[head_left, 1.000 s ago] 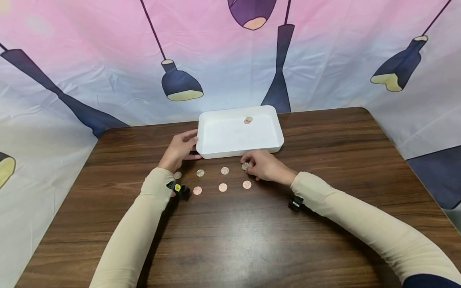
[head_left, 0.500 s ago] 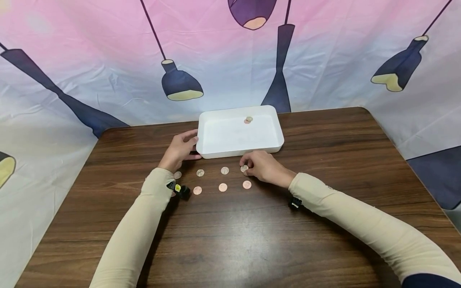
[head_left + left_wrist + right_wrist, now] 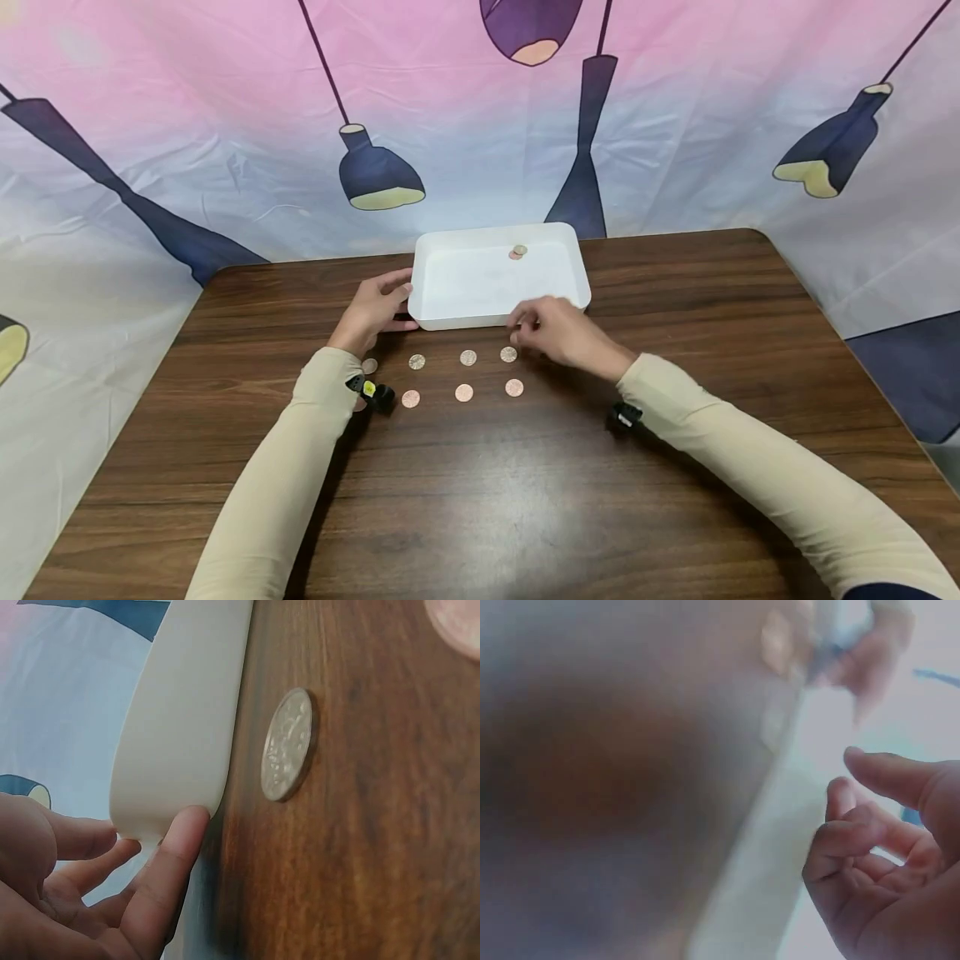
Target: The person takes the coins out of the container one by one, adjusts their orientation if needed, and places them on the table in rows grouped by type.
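Note:
At the white tray's (image 3: 487, 322) left end, my left hand (image 3: 369, 311) touches the wall and near corner with fairly straight fingers and thumb. My right hand (image 3: 557, 331) hovers by the tray's front wall, its fingers loosely bent and nothing visible between them. Just left of those fingers, a silvery coin (image 3: 508, 354) lies flat on the table. It ends a back row with a second silvery coin (image 3: 468, 357) and others. Copper coins (image 3: 464, 392) make up a front row. The left wrist view shows one silvery coin (image 3: 288, 745) close to the tray wall.
Inside the tray, toward its back right, a copper coin (image 3: 514, 256) and a silvery coin (image 3: 521, 249) overlap. The left sleeve and wrist camera (image 3: 382, 398) partly cover the leftmost coins. Behind the brown wooden table (image 3: 480, 500) hangs a lamp-patterned cloth (image 3: 487, 142).
My right hand has set the silvery coin down at the right end of the back row, let go, and moved up and right. My left hand stays at the tray.

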